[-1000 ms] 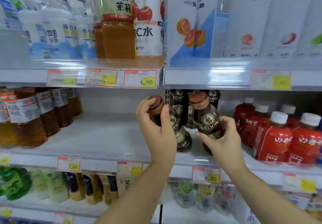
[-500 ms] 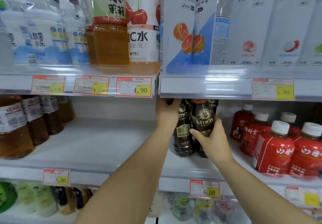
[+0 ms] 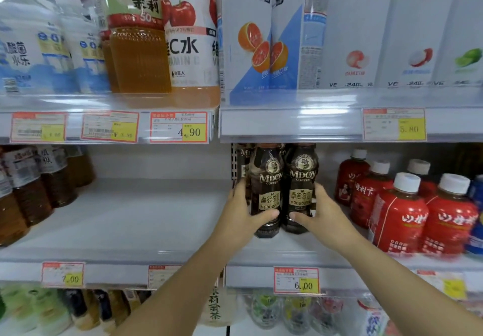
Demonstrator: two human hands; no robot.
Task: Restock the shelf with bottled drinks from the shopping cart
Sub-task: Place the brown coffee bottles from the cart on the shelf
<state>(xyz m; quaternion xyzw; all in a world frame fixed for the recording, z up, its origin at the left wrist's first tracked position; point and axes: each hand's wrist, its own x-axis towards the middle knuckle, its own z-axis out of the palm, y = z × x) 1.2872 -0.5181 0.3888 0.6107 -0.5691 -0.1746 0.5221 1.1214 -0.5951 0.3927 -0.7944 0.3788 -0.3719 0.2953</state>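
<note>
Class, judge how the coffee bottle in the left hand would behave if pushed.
Tall and narrow, the coffee bottle could tip rather than slide. It seems full, so probably heavy for its size. Its glossy label may be slippery.

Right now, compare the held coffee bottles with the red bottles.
Coffee bottles are dark brown; red bottles wear red wrap. Coffee bottles' caps hide behind the shelf edge; red bottles show white caps. Left hand and right hand grip coffee bottles; red bottles stand untouched. All stand upright on one shelf.
</note>
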